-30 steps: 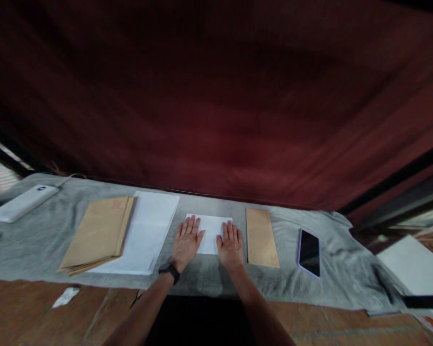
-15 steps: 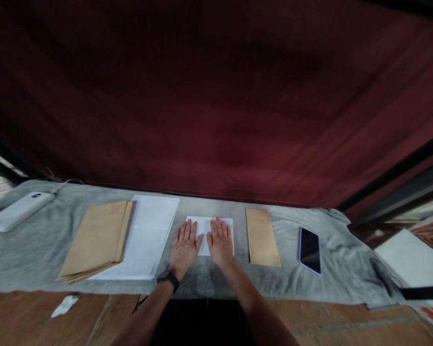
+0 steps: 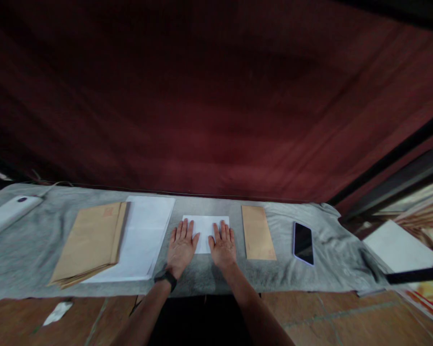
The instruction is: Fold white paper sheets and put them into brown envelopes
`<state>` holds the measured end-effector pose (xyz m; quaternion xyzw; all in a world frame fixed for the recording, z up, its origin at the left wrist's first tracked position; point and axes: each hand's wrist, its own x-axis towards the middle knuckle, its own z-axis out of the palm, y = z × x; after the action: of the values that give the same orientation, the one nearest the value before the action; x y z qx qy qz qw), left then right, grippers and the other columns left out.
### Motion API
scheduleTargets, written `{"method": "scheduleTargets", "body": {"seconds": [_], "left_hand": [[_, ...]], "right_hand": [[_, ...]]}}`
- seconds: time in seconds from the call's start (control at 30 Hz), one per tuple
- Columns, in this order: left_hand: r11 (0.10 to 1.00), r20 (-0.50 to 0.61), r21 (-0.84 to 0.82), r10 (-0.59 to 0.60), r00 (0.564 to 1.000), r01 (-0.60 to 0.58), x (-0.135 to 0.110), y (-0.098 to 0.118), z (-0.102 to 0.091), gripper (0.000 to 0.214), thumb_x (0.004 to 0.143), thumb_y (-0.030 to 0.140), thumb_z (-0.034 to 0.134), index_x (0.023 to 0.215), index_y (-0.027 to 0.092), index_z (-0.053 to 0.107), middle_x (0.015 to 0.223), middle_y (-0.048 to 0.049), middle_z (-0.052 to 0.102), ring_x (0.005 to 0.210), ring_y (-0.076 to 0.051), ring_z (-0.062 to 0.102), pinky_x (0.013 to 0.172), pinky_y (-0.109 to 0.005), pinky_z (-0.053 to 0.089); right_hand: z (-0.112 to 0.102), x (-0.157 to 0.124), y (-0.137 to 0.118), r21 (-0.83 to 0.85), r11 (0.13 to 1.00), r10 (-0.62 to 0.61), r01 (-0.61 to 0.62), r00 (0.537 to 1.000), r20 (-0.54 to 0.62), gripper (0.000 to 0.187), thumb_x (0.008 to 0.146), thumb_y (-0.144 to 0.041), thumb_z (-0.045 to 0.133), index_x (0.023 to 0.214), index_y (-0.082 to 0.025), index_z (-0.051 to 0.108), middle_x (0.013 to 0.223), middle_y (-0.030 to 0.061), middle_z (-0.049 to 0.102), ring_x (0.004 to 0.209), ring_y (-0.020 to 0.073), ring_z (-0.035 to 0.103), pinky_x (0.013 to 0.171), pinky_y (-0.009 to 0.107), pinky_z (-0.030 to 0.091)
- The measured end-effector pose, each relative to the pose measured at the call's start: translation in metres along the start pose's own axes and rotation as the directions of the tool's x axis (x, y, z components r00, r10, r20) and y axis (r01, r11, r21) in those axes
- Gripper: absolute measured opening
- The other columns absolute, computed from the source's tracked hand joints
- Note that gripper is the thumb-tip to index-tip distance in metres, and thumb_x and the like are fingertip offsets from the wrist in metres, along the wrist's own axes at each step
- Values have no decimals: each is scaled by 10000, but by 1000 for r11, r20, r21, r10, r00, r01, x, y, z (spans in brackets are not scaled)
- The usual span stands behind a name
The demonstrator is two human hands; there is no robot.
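A folded sheet of white paper (image 3: 204,234) lies on the grey cloth in front of me. Flat on its left side rests my left hand (image 3: 181,247), fingers stretched out, with a dark watch on the wrist. My right hand (image 3: 222,244) is pressed flat on the paper's right side, its fingers slightly spread. Between the two thumbs the middle of the paper shows. Just right of my right hand lies a single brown envelope (image 3: 259,233). To the left of my left hand are larger white sheets (image 3: 147,235), partly covered by a stack of brown envelopes (image 3: 88,240).
A phone with a purple edge (image 3: 303,243) lies right of the single envelope. At the far left is a white device (image 3: 10,214) with a cable. The grey cloth (image 3: 209,283) ends above a tiled floor (image 3: 310,317), where a white scrap (image 3: 57,312) lies. A dark red panel (image 3: 216,120) rises behind.
My hands have moved apart towards the paper's two sides, uncovering more of its middle. The view has shifted slightly.
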<state>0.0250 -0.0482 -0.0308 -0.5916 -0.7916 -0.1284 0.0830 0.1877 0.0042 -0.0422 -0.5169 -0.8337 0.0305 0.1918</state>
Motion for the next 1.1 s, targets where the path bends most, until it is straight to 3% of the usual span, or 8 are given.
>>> {"method": "scheduleTargets", "body": {"seconds": [0.13, 0.27, 0.37, 0.7, 1.0, 1.1], "left_hand": [[1000, -3, -17, 16, 1000, -16, 2, 11, 3, 591, 1015, 405, 296, 1494, 92, 443, 1567, -187, 415, 1487, -320, 332, 1203, -537, 266], [977, 76, -126, 184, 980, -173, 5, 33, 6, 536, 1020, 340, 278, 1499, 175, 454, 1566, -95, 444, 1489, -254, 341, 1216, -480, 281], [970, 98, -140, 214, 972, -200, 7, 39, 8, 524, 1019, 347, 289, 1495, 214, 464, 1569, -69, 441, 1492, -245, 334, 1227, -485, 260], [995, 65, -40, 90, 994, -88, 10, -4, 2, 611, 1019, 454, 254, 1533, 156, 395, 1597, -117, 382, 1508, -279, 293, 1223, -502, 234], [998, 44, -1, 70, 997, -70, 7, -2, 2, 603, 1014, 444, 274, 1531, 160, 399, 1585, -124, 408, 1504, -278, 304, 1219, -497, 234], [997, 49, 3, 82, 995, -82, 8, -3, 0, 578, 1011, 437, 293, 1523, 203, 419, 1592, -115, 400, 1501, -281, 312, 1210, -505, 251]], "right_hand": [[-2, 1, -2, 6, 1000, 16, -16, 999, 28, 546, 1023, -395, 464, 1536, -214, 409, 1637, 137, 260, 1486, 283, 324, 1209, 469, 220], [-4, 2, -2, 13, 1000, 19, -20, 997, 68, 540, 1032, -385, 438, 1548, -233, 382, 1645, 126, 234, 1499, 276, 300, 1210, 471, 219], [-4, 2, -1, 14, 1000, 14, -16, 996, 84, 535, 1040, -375, 416, 1553, -232, 366, 1644, 128, 232, 1502, 273, 293, 1210, 473, 218], [2, 0, 0, 6, 1000, 22, -22, 1000, 17, 549, 1023, -398, 449, 1542, -227, 396, 1631, 125, 290, 1483, 280, 331, 1200, 482, 243], [-7, 19, -14, 28, 996, 87, -89, 995, 44, 478, 998, -342, 469, 1443, -182, 539, 1547, 147, 450, 1433, 298, 406, 1203, 519, 211], [-5, 27, -20, 71, 997, -3, -1, 999, 51, 481, 1011, -319, 441, 1468, -185, 505, 1563, 116, 434, 1442, 269, 393, 1201, 481, 235]]}}
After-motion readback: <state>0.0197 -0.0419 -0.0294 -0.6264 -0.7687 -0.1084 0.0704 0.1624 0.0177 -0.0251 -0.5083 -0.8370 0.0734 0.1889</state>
